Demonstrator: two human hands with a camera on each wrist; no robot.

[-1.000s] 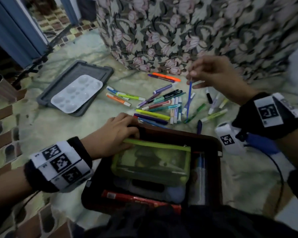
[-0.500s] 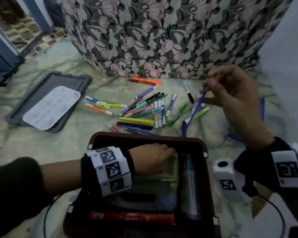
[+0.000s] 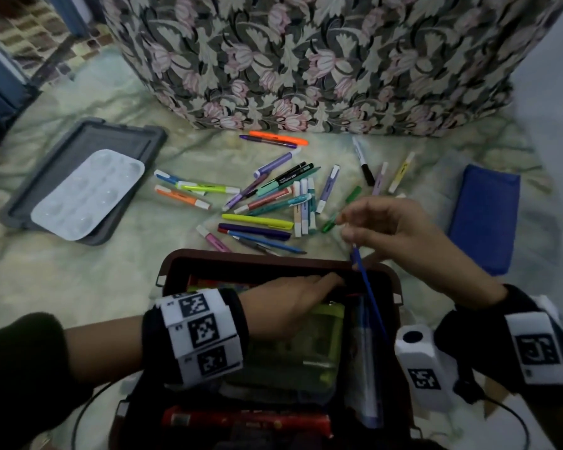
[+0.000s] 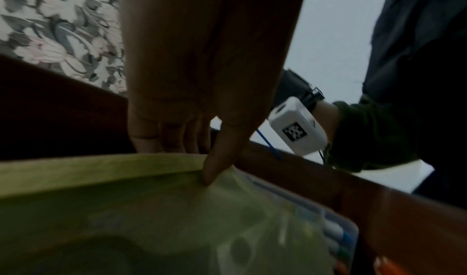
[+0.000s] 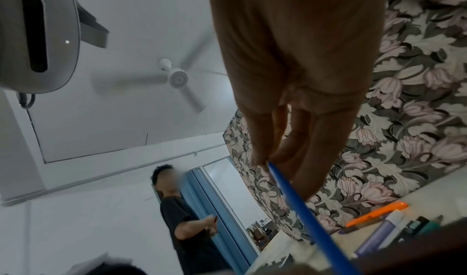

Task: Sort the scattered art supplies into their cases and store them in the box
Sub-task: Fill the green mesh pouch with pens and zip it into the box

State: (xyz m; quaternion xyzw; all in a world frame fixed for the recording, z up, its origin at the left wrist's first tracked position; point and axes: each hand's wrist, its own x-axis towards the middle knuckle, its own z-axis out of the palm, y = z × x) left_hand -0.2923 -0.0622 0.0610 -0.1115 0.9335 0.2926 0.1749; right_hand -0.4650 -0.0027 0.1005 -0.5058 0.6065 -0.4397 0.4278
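Right now the right hand (image 3: pixel 394 237) pinches the top of a thin blue brush (image 3: pixel 369 293) between thumb and fingertips, the stick slanting down toward five o'clock into the dark red box (image 3: pixel 275 259). Its lower end goes in beside a clear case (image 3: pixel 366 365) along the box's right side. At nine o'clock from that hand, the left hand (image 3: pixel 293 308) is inside the box, fingers (image 4: pixel 171 135) tucked behind the rim of a lime-green pouch (image 3: pixel 306 342) and thumb pressed on its front, so it grips the pouch's upper edge. A red pack (image 3: pixel 244 418) lies at the box's near end. Beyond the box, at twelve o'clock, loose pens and markers (image 3: pixel 273 203) lie scattered on the pale marbled floor (image 3: pixel 78 274). At ten o'clock a white paint palette (image 3: pixel 88 193) rests on a grey lid (image 3: pixel 85 142). At two o'clock, well apart from the box, a blue pouch (image 3: pixel 483 216) lies flat. Flowered cloth (image 3: pixel 306 60) hangs behind the pens.
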